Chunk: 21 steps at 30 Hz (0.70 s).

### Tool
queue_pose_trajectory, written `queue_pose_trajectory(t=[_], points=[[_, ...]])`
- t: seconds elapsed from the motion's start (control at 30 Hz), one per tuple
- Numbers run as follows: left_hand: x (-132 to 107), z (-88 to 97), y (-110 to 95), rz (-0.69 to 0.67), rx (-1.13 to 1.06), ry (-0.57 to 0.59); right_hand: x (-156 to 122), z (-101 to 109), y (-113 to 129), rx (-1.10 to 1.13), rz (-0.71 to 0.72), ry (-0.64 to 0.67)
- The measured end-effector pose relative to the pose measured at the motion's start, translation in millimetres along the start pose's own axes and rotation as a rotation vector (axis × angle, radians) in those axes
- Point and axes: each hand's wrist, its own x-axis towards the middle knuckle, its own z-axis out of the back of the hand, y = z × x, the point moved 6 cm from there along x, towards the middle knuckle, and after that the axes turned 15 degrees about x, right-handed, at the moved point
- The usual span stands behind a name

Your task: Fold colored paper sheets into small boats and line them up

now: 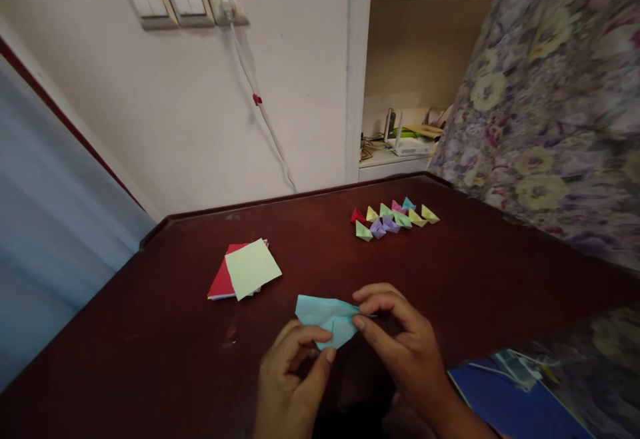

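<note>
A light blue sheet of paper, partly folded with creases showing, is held up between my two hands above the table. My left hand pinches its lower edge between thumb and index finger. At the paper's right corner, the thumb and fingers of my right hand close on it. Some of the paper's near side is hidden behind my fingers. Beyond the hands, to the right, small folded paper boats in several colours stand in two rows.
A stack of square paper, pale green on top with red beneath, lies at left on the dark red table. A blue folder with small items sits at lower right. Floral curtain hangs at right; a white cord runs down the wall.
</note>
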Motion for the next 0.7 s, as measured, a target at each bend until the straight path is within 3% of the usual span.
queue_pose_trajectory(t=[0.2,0.47,0.7], points=[[1,-2.8,-3,-0.082,0.042,0.066,4,1,7,-0.050,-0.004,0.056],[0,2.3,-6,-0.166,0.128,0.001,3,-5,-8,0.046,-0.292,0.118],[-1,2.9,-12,-0.222,0.185,0.015,10,-12,0,0.015,-0.225,0.206]])
